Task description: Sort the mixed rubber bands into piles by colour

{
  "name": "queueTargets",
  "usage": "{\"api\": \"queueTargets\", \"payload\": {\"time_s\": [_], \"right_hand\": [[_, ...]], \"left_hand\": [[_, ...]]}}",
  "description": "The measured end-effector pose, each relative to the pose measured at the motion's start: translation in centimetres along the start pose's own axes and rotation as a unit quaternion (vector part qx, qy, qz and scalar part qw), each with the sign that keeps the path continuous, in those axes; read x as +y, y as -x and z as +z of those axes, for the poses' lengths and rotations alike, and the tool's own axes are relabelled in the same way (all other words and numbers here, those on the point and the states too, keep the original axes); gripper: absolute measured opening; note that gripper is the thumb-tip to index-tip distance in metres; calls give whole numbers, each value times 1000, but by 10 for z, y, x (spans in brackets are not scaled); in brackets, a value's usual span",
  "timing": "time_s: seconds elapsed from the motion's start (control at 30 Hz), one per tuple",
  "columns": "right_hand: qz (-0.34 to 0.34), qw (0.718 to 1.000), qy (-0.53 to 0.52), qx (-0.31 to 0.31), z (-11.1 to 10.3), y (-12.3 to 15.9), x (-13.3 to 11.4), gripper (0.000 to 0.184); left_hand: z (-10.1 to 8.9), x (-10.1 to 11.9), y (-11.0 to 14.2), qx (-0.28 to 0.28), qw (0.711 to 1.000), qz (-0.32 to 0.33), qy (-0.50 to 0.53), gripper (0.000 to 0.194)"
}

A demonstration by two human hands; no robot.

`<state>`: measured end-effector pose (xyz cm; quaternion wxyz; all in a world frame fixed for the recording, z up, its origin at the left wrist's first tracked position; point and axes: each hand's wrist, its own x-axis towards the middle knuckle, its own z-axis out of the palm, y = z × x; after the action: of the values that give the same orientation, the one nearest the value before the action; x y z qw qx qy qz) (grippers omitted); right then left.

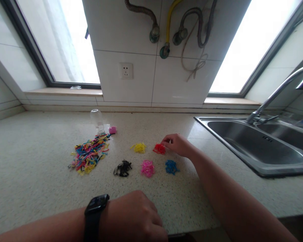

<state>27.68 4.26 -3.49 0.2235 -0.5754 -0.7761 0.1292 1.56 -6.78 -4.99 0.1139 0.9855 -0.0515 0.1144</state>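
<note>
My right hand (178, 144) reaches in from the right, thumb and forefinger pinched at the edge of a small pile of red rubber bands (159, 149). Close by lie sorted piles of yellow bands (139, 148), black bands (123, 168), pink bands (147, 168) and blue bands (171, 166). A larger heap of mixed-colour bands (89, 153) spreads to the left. My left hand (133, 216), with a black watch (97, 203) on its wrist, rests closed near the counter's front edge; its fingertips are hidden, so I cannot tell what they hold.
Behind the mixed heap stand a clear plastic bottle (96, 119) and a pink cap (112, 130). A steel sink (242, 144) with a faucet (280, 90) is set into the speckled counter (40, 141) at right. A tiled wall with a socket (126, 71) rises behind.
</note>
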Motion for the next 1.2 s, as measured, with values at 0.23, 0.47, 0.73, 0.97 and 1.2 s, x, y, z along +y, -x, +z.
{"api": "queueTargets", "payload": {"time_s": [0.23, 0.47, 0.73, 0.97, 1.2], "right_hand": [[42, 993, -107, 0, 9, -9, 14, 31], [81, 986, -147, -3, 10, -14, 29, 37], [67, 988, -137, -12, 11, -17, 38, 36], [84, 985, -150, -17, 9, -19, 33, 37], [83, 987, -138, -21, 7, -20, 31, 36]], "left_hand": [[1, 2, 1, 9, 1000, -3, -7, 17], [-11, 1, 3, 45, 998, -38, -4, 15], [-82, -45, 34, 71, 974, -194, -93, 21], [-125, -111, 114, 90, 889, -430, -125, 36], [-118, -146, 176, 57, 851, -519, -63, 43]]}}
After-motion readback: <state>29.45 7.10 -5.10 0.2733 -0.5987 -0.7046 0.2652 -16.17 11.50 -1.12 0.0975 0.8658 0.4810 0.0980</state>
